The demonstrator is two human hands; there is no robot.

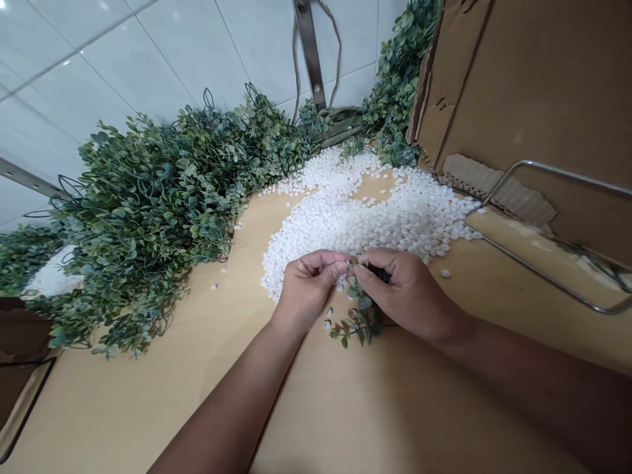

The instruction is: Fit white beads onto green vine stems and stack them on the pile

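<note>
My right hand [407, 289] is closed around an artificial leaf sprig [364, 304], whose green leaves hang below the fingers over the table. Thumb and forefinger of my left hand [303, 286] are pinched together at the sprig's upper end, touching the right fingertips. What the left fingertips hold is too small and covered to make out. Just beyond both hands spreads a pile of small white round pieces [340, 224]. A few loose ones [328, 324] lie beside the hanging leaves.
A large heap of artificial greenery [162, 191] fills the left and back of the table [316, 408], against a tiled wall [187, 52]. More greenery [402, 72] stands at the back. On the right are a cardboard box [538, 85] and a bent metal frame [543, 276].
</note>
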